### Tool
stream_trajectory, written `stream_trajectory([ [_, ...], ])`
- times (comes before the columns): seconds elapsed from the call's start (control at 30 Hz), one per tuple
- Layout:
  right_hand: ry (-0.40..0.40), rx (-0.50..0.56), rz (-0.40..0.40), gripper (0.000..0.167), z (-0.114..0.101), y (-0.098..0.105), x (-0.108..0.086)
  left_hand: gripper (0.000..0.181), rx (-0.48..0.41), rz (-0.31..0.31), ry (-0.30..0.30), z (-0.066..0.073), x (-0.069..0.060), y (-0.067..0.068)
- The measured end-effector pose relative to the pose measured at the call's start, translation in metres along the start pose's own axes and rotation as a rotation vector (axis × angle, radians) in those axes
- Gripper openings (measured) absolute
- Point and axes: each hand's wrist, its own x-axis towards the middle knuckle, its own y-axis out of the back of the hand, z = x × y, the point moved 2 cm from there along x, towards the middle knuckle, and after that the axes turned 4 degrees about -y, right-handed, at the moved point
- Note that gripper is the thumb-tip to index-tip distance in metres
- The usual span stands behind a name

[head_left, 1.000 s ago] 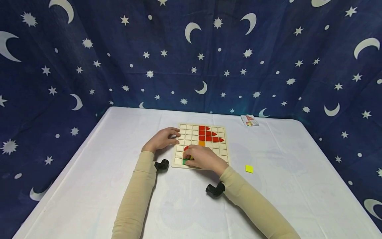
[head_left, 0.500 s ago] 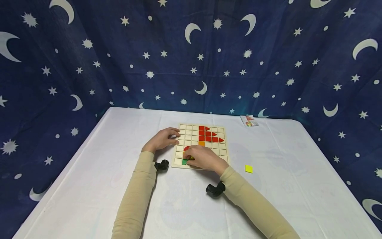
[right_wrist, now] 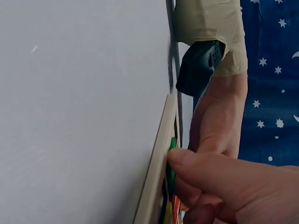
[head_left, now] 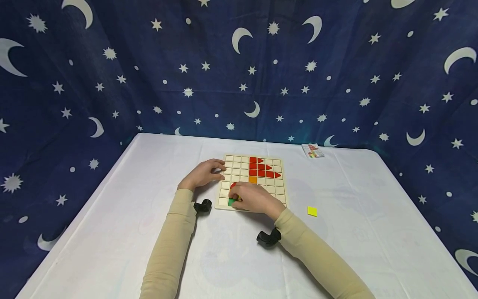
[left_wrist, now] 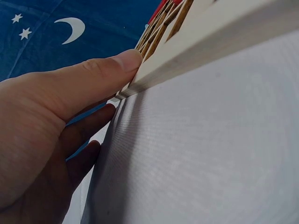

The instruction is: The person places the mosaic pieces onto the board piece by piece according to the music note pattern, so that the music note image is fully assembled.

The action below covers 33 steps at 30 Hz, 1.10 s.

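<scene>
A pale wooden grid board lies on the table. My left hand rests against its left edge with fingers spread; in the left wrist view the thumb touches the rim. Over the lower left cells, my right hand pinches a green tile. The right wrist view has the thumb on this green tile, which stands slightly proud of the board. A red piece shows beside the right fingertips, and yellow shows under them; the hand hides their full shapes.
Red tiles with pointed ends form three rows at the board's upper right, above an orange tile. A loose yellow square tile lies right of the board. A printed pattern card lies near the table's back edge.
The green tile under my right fingers has turned slightly: its visible outline looked rounded half a second ago and straighter now. Both hands have stayed in place.
</scene>
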Motion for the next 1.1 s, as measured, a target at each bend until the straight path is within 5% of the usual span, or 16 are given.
stream_trajectory([
  [0.47, 0.035, 0.025, 0.01, 0.012, -0.0013, 0.0014, -0.0029, 0.037, 0.013, 0.007, -0.019, -0.0003, -0.0006, -0.0008],
  [0.73, 0.024, -0.045, 0.105, 0.008, -0.0061, 0.0056, -0.0029, 0.037, 0.002, 0.006, -0.017, 0.0001, -0.0012, -0.0009],
  [0.97, 0.047, 0.006, 0.011, 0.012, -0.0077, -0.0008, -0.0001, 0.038, 0.01, 0.0, -0.025, 0.0014, -0.0012, -0.0015],
  [1.1, 0.04, 0.03, 0.032, 0.013, -0.0052, 0.0023, -0.0026, 0.037, 0.017, 0.006, -0.026, 0.001, -0.0006, -0.0009],
])
